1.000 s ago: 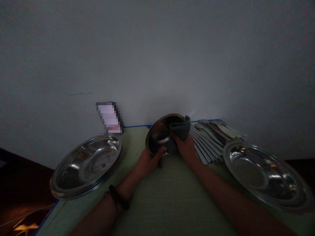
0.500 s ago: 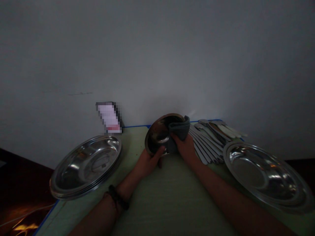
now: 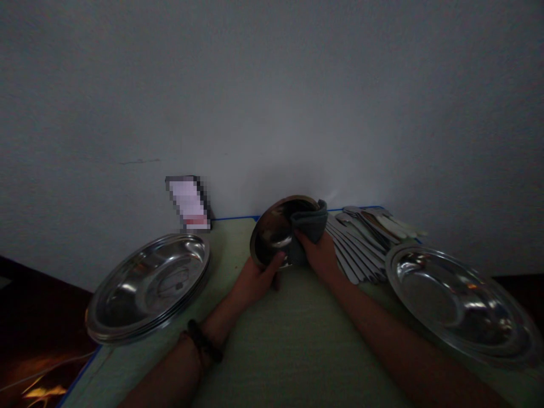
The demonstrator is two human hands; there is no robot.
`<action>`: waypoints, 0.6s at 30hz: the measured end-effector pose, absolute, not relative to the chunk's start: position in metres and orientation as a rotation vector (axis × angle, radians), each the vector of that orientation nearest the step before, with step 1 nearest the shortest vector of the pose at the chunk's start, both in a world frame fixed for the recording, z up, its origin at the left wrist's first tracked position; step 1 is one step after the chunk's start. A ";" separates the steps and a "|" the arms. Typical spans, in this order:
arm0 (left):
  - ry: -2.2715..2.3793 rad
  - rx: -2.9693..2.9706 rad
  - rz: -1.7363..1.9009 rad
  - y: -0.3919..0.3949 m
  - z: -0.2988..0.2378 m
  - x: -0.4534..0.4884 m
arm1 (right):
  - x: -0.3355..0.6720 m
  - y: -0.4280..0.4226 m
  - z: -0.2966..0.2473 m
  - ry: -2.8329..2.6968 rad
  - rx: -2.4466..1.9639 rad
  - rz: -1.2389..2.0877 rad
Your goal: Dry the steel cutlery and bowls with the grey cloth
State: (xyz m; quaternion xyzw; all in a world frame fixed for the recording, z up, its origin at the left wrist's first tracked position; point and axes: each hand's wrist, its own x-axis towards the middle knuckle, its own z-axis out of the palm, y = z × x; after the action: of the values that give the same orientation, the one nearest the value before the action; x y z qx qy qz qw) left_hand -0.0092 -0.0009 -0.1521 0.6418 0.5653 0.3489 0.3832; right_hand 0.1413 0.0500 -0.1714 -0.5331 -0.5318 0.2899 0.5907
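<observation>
A shiny metal bowl (image 3: 272,232) is tilted toward me above the middle of the table. My left hand (image 3: 257,280) grips its lower left rim, the thumb lying over the edge and the other fingers mostly hidden beneath. In my right hand (image 3: 318,252) is a folded grey cloth (image 3: 312,222), pressed over the bowl's right rim and partly inside it. The fingers of that hand are largely covered by the cloth.
Stacked metal basins (image 3: 148,289) stand at the left, and more metal basins (image 3: 459,306) at the right. Several pieces of cutlery (image 3: 357,243) lie behind my right hand. A blurred-out phone (image 3: 188,203) leans on the wall (image 3: 272,102) at the table's (image 3: 272,351) back edge.
</observation>
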 end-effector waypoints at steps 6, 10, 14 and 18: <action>1.459 1.636 0.894 -0.002 -0.150 -0.008 | 0.141 0.050 -0.170 -1.236 -1.235 0.679; 1.448 1.630 0.903 -0.003 -0.148 -0.007 | 0.141 0.050 -0.171 -1.231 -1.220 0.686; 1.440 1.636 0.905 -0.002 -0.151 -0.008 | 0.142 0.050 -0.172 -1.242 -1.226 0.674; 1.414 1.629 0.918 0.000 -0.154 -0.009 | 0.142 0.050 -0.171 -1.242 -1.215 0.674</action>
State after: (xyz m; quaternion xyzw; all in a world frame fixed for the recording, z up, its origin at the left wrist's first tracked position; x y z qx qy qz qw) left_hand -0.0094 -0.0003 -0.1545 0.6404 0.5558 0.3609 0.3884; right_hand 0.1418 0.0500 -0.1715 -0.5234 -0.5348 0.2902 0.5965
